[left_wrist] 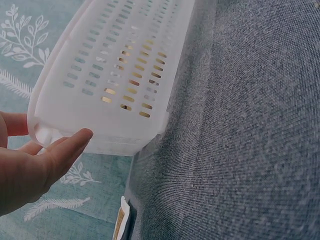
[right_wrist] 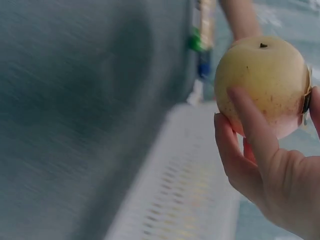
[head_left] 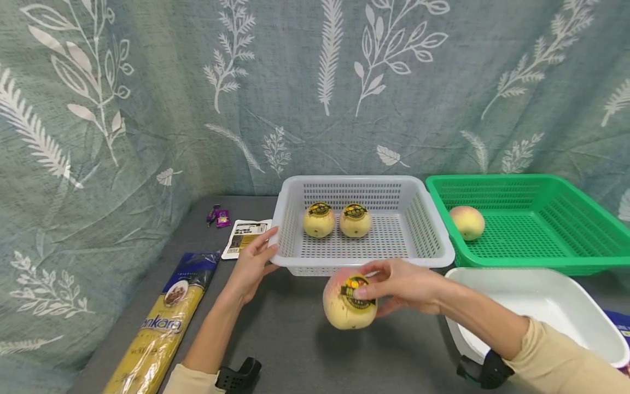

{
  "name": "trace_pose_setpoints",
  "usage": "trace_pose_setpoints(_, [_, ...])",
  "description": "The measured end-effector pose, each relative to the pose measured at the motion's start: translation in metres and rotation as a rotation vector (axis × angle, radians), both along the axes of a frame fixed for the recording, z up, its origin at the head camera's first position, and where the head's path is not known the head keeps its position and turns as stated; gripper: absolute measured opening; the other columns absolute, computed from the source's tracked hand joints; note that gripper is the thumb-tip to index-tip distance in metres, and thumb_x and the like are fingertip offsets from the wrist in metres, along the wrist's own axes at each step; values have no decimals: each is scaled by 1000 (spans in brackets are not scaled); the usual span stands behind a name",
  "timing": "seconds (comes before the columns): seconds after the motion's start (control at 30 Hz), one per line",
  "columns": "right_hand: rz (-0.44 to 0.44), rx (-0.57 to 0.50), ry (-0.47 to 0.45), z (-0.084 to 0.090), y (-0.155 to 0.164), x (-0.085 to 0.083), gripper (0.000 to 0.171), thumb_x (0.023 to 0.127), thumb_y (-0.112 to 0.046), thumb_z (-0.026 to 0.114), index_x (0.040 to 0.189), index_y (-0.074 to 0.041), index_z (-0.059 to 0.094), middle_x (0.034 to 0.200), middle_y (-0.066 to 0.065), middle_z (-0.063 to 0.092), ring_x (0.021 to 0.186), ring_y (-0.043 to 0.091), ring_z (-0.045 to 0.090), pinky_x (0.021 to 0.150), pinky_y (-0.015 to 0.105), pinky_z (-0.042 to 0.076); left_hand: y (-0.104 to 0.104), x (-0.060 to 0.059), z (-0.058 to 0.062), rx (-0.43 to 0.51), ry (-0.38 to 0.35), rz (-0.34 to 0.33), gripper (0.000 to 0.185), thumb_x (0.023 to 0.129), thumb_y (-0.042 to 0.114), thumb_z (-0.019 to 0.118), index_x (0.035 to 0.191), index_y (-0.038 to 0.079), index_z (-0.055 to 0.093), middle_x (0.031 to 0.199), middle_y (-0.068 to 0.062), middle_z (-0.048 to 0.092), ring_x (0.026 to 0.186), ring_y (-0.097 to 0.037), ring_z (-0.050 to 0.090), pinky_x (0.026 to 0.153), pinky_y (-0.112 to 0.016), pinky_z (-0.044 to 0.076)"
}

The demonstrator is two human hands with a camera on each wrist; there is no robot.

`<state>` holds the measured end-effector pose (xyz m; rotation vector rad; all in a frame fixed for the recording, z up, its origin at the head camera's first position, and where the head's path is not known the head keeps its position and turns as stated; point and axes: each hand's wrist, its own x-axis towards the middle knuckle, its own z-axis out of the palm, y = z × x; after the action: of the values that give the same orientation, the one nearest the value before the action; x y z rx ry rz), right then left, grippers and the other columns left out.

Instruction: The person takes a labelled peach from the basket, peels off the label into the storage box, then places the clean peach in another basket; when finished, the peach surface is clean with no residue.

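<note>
My right hand (head_left: 407, 283) grips a round yellow-pink fruit (head_left: 342, 306), my left (head_left: 252, 269) a white plastic basket (head_left: 361, 262) near the bench's (head_left: 280, 342) far edge

I'm watching the right hand (head_left: 401, 285) gripping a stickered fruit (head_left: 342, 312) above the table (head_left: 290, 345), near the pale grey basket (head_left: 359, 262), while the left hand (head_left: 252, 272) is holding that basket's left end. Inside it, two smaller-looking fruits (head_left: 319, 225) are sitting; another fruit (head_left: 467, 222) is resting in the green basket (head_left: 526, 232).

On the dark table (head_left: 295, 350), at left, a long yellow-and-blue packet (head_left: 159, 325) is laid; near a flat white packet (head_left: 243, 235), purple sweets (head_left: 223, 218) are seen; behind, a leaf-patterned curtain (head_left: 290, 82) is hung.
</note>
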<state>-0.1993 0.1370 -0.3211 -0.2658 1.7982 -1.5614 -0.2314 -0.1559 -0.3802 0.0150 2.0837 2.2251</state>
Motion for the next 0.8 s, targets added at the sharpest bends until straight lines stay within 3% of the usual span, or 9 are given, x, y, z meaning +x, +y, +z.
trace_pose_setpoints(0.2, [37, 35, -43, -43, 3, 16, 54, 85, -16, 72, 126, 9, 47, 105, 15, 59, 93, 24, 61, 75, 47, 54, 0, 0, 0, 1, 5, -4, 48, 102, 2, 35, 149, 2, 26, 148, -21, 33, 130, -37, 37, 99, -46, 41])
trace_pose_setpoints(0.37, [32, 55, -49, -58, 4, 22, 52, 85, -14, 72, 124, 9, 49, 103, 15, 58, 90, 23, 61, 71, 45, 55, -3, 1, 3, -40, 20, 9, 49, 102, 4, 38, 149, 2, 26, 148, -22, 32, 130, -37, 37, 99, -48, 39])
trace_pose_setpoints(0.47, [24, 58, -45, -59, 3, 23, 53, 84, -15, 73, 124, 9, 49, 103, 15, 59, 90, 23, 61, 71, 45, 55, -8, 5, 13, -140, 79, 83, 53, 101, 10, 47, 150, 5, 27, 150, -18, 31, 132, -34, 37, 102, -49, 37])
trace_pose_setpoints(0.53, [21, 62, -39, -59, 3, 24, 54, 84, -16, 74, 125, 9, 49, 104, 14, 60, 91, 23, 61, 71, 45, 55, -11, 11, 23, -205, 157, 149, 56, 99, 13, 53, 149, 7, 30, 149, -16, 31, 132, -31, 37, 102, -48, 37])
trace_pose_setpoints(0.6, [15, 66, -37, -59, 3, 25, 55, 83, -16, 74, 126, 9, 49, 105, 14, 60, 91, 23, 61, 71, 45, 55, -11, 19, 33, -234, 241, 173, 57, 97, 13, 57, 148, 7, 32, 148, -13, 34, 132, -29, 38, 101, -46, 38])
trace_pose_setpoints(0.63, [11, 67, -36, -59, 3, 25, 56, 83, -17, 75, 126, 9, 49, 105, 14, 60, 92, 24, 61, 72, 45, 55, -9, 23, 37, -231, 279, 155, 57, 96, 12, 58, 148, 7, 33, 148, -13, 34, 132, -29, 38, 101, -45, 38])
trace_pose_setpoints(0.7, [6, 68, -37, -59, 3, 25, 57, 83, -17, 75, 127, 9, 49, 107, 14, 60, 93, 24, 61, 72, 46, 55, -3, 29, 43, -200, 344, 58, 58, 94, 7, 59, 146, 4, 35, 146, -14, 37, 131, -31, 39, 99, -42, 41])
trace_pose_setpoints(0.8, [-1, 62, -42, -59, 3, 26, 59, 83, -18, 75, 128, 9, 48, 108, 14, 60, 95, 24, 61, 73, 46, 55, 11, 35, 43, -152, 352, -206, 60, 91, 5, 63, 145, -2, 35, 146, -17, 37, 131, -34, 38, 97, -38, 43])
